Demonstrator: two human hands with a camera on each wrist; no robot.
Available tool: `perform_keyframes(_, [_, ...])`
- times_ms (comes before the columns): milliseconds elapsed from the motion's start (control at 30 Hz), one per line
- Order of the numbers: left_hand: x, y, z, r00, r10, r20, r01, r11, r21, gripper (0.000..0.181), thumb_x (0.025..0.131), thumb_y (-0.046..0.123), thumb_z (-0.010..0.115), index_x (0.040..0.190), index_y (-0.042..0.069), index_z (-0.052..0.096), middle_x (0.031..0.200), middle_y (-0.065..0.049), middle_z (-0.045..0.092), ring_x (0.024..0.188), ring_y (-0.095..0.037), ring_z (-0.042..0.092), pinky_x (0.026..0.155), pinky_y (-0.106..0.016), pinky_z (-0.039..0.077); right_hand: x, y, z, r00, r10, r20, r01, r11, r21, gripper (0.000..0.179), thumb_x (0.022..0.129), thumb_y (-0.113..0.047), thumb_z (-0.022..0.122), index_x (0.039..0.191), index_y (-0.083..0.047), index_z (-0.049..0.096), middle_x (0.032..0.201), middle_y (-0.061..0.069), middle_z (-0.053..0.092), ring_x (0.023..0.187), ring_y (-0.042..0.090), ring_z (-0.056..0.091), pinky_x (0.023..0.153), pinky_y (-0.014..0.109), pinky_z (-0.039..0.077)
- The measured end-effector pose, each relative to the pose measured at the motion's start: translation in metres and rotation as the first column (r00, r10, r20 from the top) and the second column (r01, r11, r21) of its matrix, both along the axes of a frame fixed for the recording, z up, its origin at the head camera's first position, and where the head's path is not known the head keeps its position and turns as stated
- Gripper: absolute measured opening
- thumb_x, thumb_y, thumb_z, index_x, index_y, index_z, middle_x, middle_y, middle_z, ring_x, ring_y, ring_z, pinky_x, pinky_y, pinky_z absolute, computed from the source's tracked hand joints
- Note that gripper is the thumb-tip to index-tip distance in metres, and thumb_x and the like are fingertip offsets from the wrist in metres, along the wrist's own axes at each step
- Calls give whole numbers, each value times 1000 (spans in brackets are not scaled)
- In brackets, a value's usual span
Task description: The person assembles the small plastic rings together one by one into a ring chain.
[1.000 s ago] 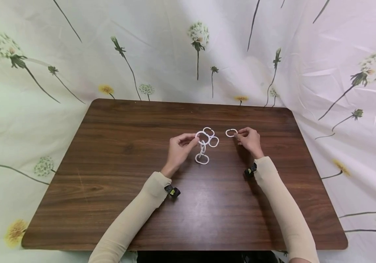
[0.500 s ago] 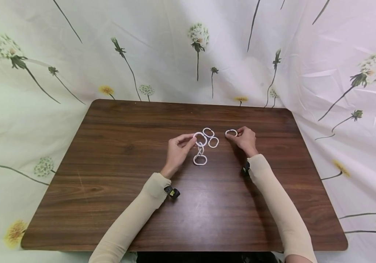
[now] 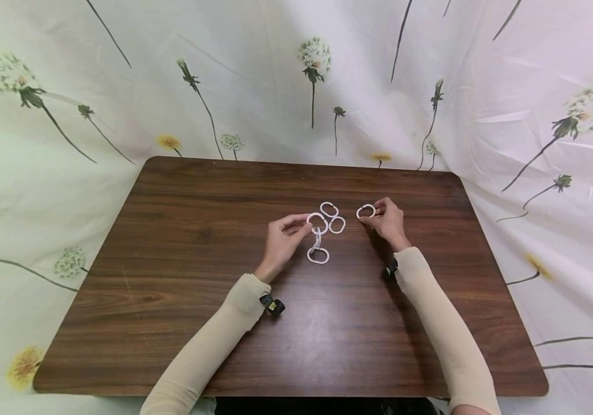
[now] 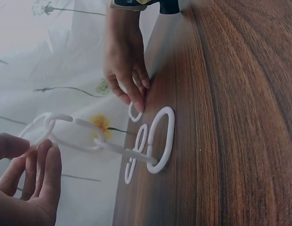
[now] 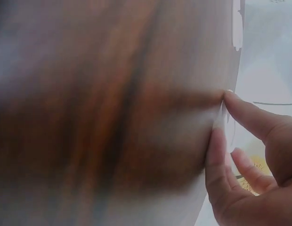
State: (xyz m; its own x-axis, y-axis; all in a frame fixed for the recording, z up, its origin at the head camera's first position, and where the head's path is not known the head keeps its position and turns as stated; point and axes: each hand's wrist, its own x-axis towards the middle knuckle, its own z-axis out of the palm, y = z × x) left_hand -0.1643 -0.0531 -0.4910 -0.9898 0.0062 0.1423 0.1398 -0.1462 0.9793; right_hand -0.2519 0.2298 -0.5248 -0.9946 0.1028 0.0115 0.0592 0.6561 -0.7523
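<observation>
A short chain of white plastic C-shaped links hangs from my left hand [image 3: 283, 237], whose thumb and fingertips pinch the top link [image 3: 317, 214]. The lowest link [image 4: 170, 129] lies against the tabletop, with the links between slanting down to it in the left wrist view. Two loose white links sit just right of the chain: a farther link [image 3: 329, 203] and a nearer link [image 3: 345, 224]. Further right, my right hand [image 3: 389, 225] pinches a single white link [image 3: 358, 214] by its right side, low over the table; in the right wrist view the fingers mostly hide it.
Everything is on a dark brown wooden table [image 3: 182, 276] with rounded corners. Behind and beside it hangs a white cloth [image 3: 260, 86] printed with dandelions. Each wrist carries a small black camera, such as the left one [image 3: 273, 305].
My left hand lowers the chain slightly toward me, away from the two loose links. My right hand shifts a little left, and its link now stands more tilted up between the fingers.
</observation>
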Motion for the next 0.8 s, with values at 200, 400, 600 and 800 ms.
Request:
perform_keyframes(200, [0, 0, 1, 1000, 0, 2, 0, 1000, -19, 28, 93, -5, 73, 120, -13, 70, 109, -39, 69, 84, -16, 76, 88, -42, 66, 4, 6, -2, 999, 30, -21, -30, 999, -13, 53, 79, -17, 93, 119, -2, 63, 103, 19, 75, 77, 8, 63, 70, 12, 46])
perform_keyframes(400, [-1, -1, 1, 1000, 3, 5, -3, 1000, -10, 29, 92, -6, 74, 119, -11, 71, 108, -36, 70, 89, -34, 76, 93, -60, 60, 6, 12, -3, 996, 86, -4, -86, 986, -140, 44, 86, -7, 85, 123, 1, 63, 106, 23, 73, 80, 9, 68, 61, 12, 53])
perform_keyframes(600, [-2, -1, 2, 1000, -2, 13, 2, 1000, 3, 30, 91, -6, 75, 119, -13, 69, 105, -26, 73, 87, -28, 76, 91, -54, 64, 8, 16, -7, 993, 119, 2, -115, 966, -232, 31, 97, -5, 72, 125, 3, 62, 107, 26, 72, 76, 2, 69, 63, 14, 57])
perform_keyframes(800, [-2, -2, 0, 1000, -4, 9, 4, 1000, 10, 32, 91, -6, 74, 120, -16, 67, 108, -33, 71, 86, -29, 76, 81, -30, 68, 15, 16, -2, 987, 160, 15, -153, 964, -219, 29, 100, -9, 69, 127, -1, 63, 113, 25, 72, 82, 9, 72, 66, 17, 57])
